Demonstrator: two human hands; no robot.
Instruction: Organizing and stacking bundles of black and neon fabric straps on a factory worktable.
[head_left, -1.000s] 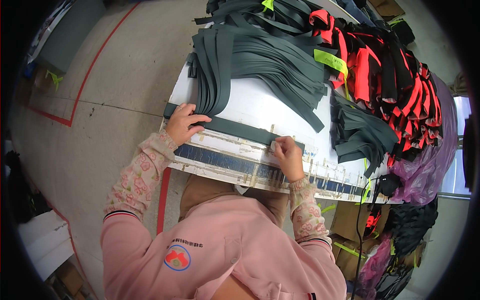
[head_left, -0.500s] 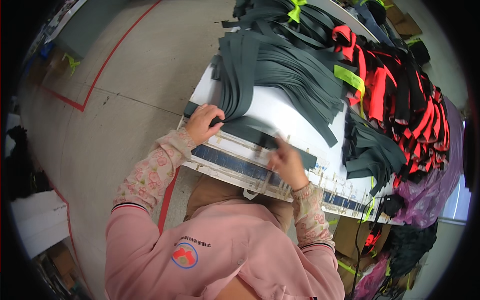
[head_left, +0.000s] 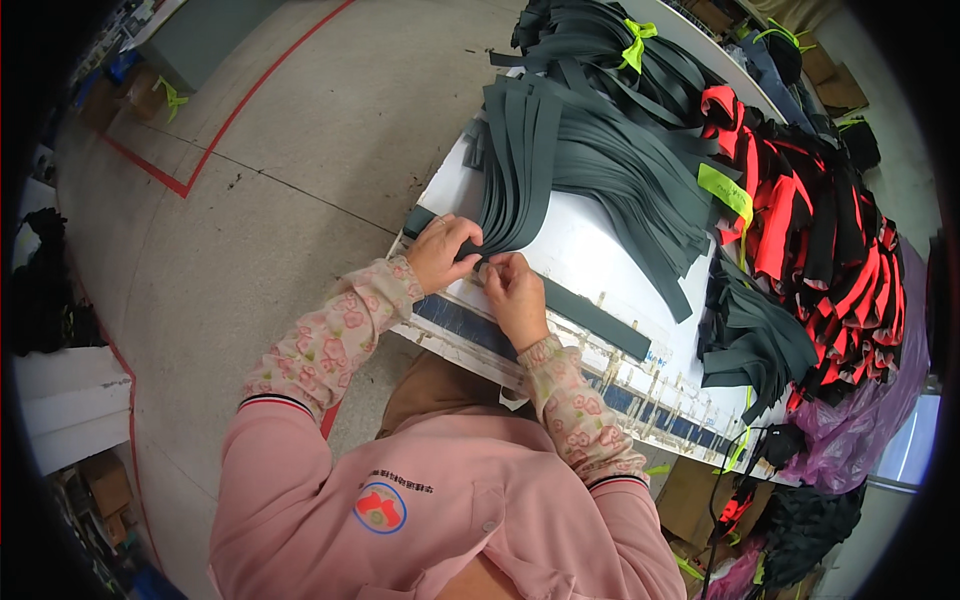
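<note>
Right hand moved left — dark strips' near ends inside left grip.

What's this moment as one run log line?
left hand: pinching dark green strips | right hand: beside left hand, hold unclear | white board: beneath strips | red-and-black fabric pieces: heaped at right

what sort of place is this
Probably a garment workshop: bundles of dark strips on a white table, a heap of red-and-black fabric pieces, and red lines on the floor.
</note>
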